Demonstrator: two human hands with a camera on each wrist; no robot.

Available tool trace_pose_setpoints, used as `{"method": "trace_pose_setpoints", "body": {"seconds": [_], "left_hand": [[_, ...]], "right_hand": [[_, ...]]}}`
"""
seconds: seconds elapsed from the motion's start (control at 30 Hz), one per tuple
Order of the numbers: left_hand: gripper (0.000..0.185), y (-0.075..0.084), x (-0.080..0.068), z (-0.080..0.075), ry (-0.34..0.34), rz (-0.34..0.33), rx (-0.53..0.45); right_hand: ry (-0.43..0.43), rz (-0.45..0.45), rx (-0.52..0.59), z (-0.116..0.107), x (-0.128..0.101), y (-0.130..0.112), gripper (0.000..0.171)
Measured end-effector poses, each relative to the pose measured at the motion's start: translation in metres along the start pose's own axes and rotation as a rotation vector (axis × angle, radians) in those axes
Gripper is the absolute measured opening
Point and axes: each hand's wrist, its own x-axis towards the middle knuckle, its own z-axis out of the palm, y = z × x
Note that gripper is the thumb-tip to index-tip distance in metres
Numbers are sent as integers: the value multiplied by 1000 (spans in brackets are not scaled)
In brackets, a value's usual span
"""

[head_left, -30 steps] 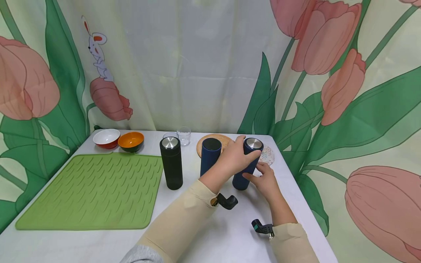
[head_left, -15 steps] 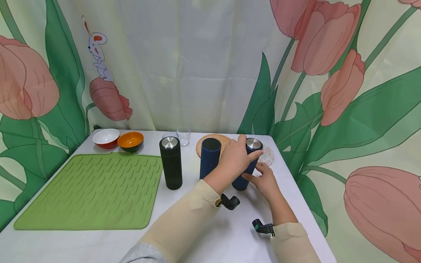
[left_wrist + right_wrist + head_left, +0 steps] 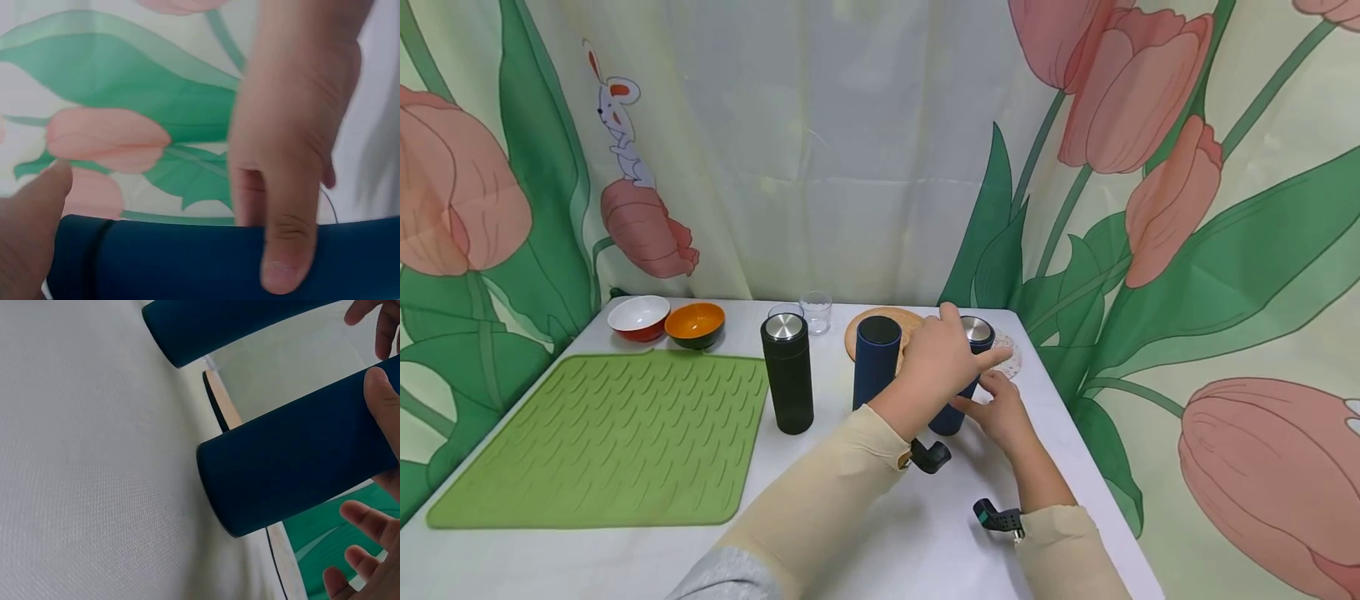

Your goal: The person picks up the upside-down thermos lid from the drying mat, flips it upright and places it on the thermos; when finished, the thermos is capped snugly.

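Observation:
A dark blue thermos (image 3: 947, 421) with a silver-topped lid stands upright at the right of the table. My right hand (image 3: 1004, 414) holds its lower body, the thumb (image 3: 379, 399) on one side and a finger behind, the other fingers spread. My left hand (image 3: 942, 352) is at its top with thumb and index finger spread apart, covering part of the lid (image 3: 977, 328). In the left wrist view the left hand (image 3: 26, 231) overlaps the lid end. A second blue thermos (image 3: 876, 367) with a dark top stands just left, its lower part behind my left forearm.
Farther left stands a black thermos (image 3: 788, 383) beside a green ridged mat (image 3: 602, 442). At the back are a white-and-red bowl (image 3: 638, 315), an orange bowl (image 3: 696, 322), a clear glass (image 3: 817, 313), a round wooden board (image 3: 852, 333) and a patterned coaster (image 3: 1011, 360).
My left hand has shifted slightly right over the lid, its thumb now stretched farther out. The right hand and the thermos stay nearly where they were.

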Motion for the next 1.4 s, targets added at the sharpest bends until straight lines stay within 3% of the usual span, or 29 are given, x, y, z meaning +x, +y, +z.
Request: {"method": "trace_pose_setpoints", "body": {"seconds": [0.07,0.17,0.4,0.5,0.6,0.73,0.87,0.97,1.07,1.27,1.4], "left_hand": [[94,0,1,3,25,-7,31],[83,-3,2,-1,-5,-14,0],[73,-14,8,-29,-249,57,-135],[75,-19,9,-33,-294,63,-156],[91,-19,6,-29,-256,6,-194],[109,-12,2,-14,-133,-63,-172],[105,-4,2,-2,-23,-110,-51],[97,-4,2,0,13,-127,-31],[88,-9,2,-1,-6,-86,-93],[72,-17,5,-13,-170,11,-227],[83,-10,3,-14,-218,-8,-247]], "right_hand": [[1,-12,2,2,1,-1,68],[-5,-14,25,3,2,-3,66],[-9,-40,23,3,5,-5,68],[-20,-37,12,5,6,-5,67],[-35,-16,3,7,6,-5,68],[-41,23,8,8,5,-4,70],[-26,1,13,9,5,-3,62],[-24,-12,19,11,7,-3,60],[-32,3,32,10,7,-4,63],[-29,-12,31,3,6,-4,64],[-32,3,17,-1,3,0,66]]}}
